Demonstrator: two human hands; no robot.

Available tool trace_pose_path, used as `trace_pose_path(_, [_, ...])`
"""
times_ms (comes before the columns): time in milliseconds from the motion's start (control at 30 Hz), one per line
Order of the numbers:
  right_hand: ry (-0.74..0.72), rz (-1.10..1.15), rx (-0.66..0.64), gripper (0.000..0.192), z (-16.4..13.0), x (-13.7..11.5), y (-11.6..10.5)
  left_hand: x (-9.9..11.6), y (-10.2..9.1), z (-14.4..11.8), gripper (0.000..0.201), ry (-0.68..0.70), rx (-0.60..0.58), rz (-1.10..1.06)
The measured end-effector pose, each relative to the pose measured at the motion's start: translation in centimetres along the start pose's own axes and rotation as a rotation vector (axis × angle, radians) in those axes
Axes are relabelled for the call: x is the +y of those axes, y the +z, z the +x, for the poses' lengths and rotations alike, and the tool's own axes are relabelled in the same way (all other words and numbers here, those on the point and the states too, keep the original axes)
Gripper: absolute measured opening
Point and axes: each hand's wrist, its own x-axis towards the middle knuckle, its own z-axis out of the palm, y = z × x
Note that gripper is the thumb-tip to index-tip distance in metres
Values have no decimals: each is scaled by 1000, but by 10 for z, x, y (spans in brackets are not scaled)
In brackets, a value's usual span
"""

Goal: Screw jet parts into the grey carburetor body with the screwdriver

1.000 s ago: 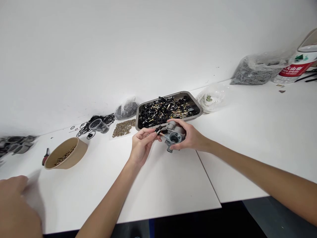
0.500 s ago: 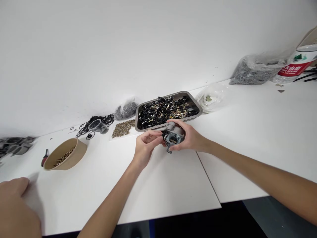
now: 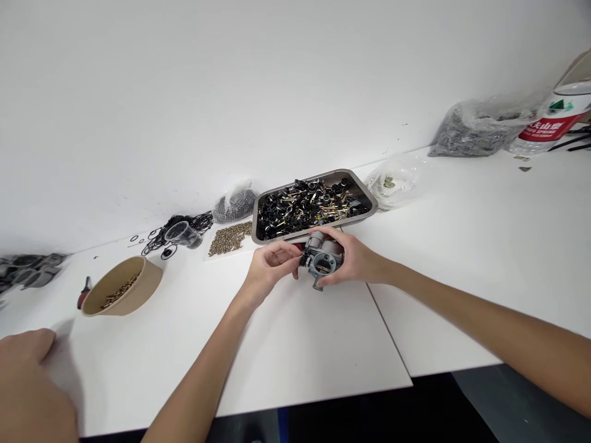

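Currently the small grey cast-metal carburettor body [image 3: 323, 259] is being held just above the white table [image 3: 462, 246], near the grey metal tray [image 3: 364, 186]; right hand [image 3: 353, 258] is clasping it, left hand [image 3: 270, 266] is pinching its left side.

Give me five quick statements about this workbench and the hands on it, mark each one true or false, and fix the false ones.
1. The right hand holds a grey metal part. True.
2. The left hand rests flat on the table, away from the part. False: its fingers are at the part's left side.
3. The metal tray lies behind the hands and holds black and brass pieces. True.
4. The brown paper bowl stands right of the tray. False: it stands far to the left.
5. Another person's hand shows at the lower left. True.
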Motion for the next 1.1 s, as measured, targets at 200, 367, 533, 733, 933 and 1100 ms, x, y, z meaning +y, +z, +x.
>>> trace_pose_path(200, [26, -3, -31, 95, 1, 0, -3, 2, 1, 1, 23, -4, 26, 78])
trace_pose_path(367, [16, 1, -37, 95, 2, 1, -3, 2, -1, 1, 24, 2, 5, 51])
trace_pose_path(533, [14, 16, -56, 93, 2, 1, -5, 1, -4, 1, 20, 32, -19, 56])
trace_pose_path(733, [38, 22, -136, 91, 2, 0, -9, -2, -9, 0, 15, 10, -106, 64])
trace_pose_path(933, [53, -8, -214, 92, 2, 1, -14, -4, -8, -2, 15, -41, -149, 45])
trace_pose_path(1100, [45, -53, -276, 93, 2, 0, -18, -4, -6, -3, 18, -115, -216, 7])
